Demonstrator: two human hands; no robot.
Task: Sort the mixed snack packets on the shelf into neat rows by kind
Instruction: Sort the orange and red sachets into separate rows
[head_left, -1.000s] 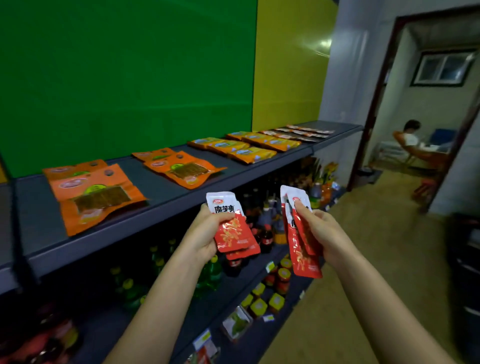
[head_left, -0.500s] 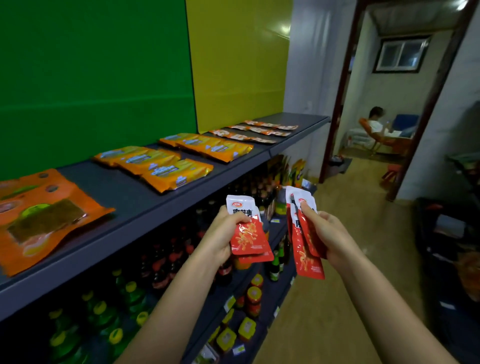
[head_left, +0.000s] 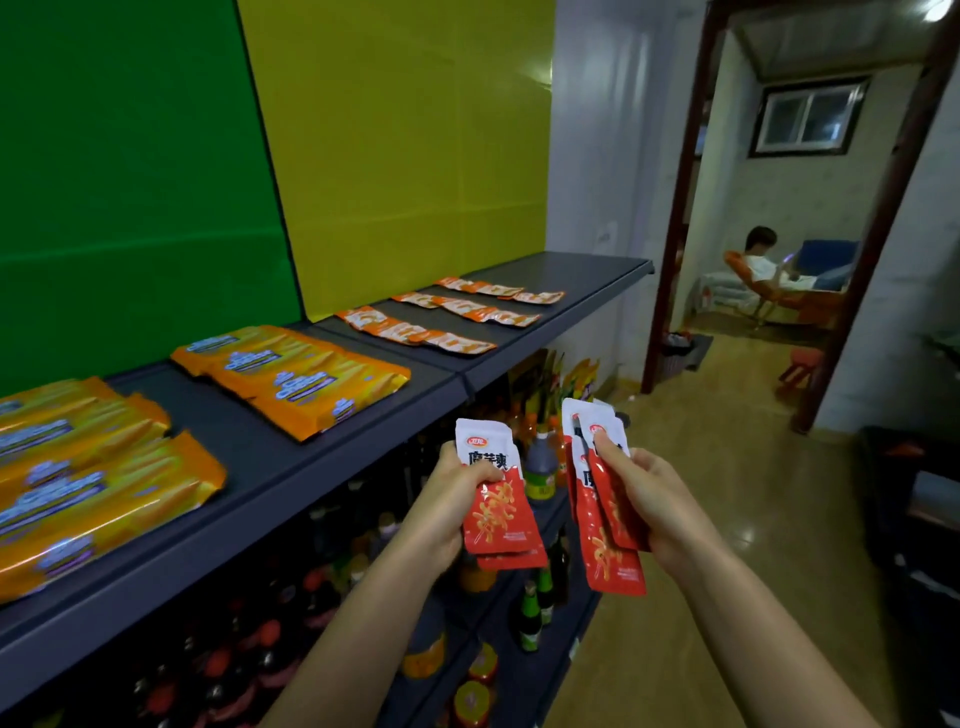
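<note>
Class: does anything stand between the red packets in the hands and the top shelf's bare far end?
Nothing visible: the left hand and right hand hold red packets in open air beside the shelf.

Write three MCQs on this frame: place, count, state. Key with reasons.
1. Where do the small orange sachets lie?
A. far end of the top shelf, by the yellow wall
B. lower shelf, among bottles
C. on the floor
2. How many rows do they form?
A. one
B. three
C. six
3. What do the left hand and right hand do?
A. both hang empty
B. each grips red-and-white packets
C. only the left holds any
Key: 1A, they lie on the shelf's far part; 2B, three parallel rows show; 3B, fingers curl round packets in both hands.
</note>
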